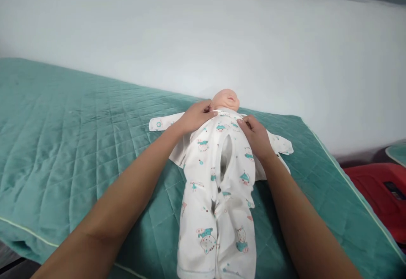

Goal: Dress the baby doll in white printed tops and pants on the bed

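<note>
Two hands (226, 124) at the collar of the doll's romper (218, 186).

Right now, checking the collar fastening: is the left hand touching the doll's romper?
Touching. The head view shows the left hand pinching the romper at the collar, below the doll's head.

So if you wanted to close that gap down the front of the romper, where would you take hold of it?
At the two edges of the gap, one from each side, pinching toward the middle. The romper lies flat, front up, on the doll, so both edges are exposed. Both hands, left and right, are at the collar.
</note>
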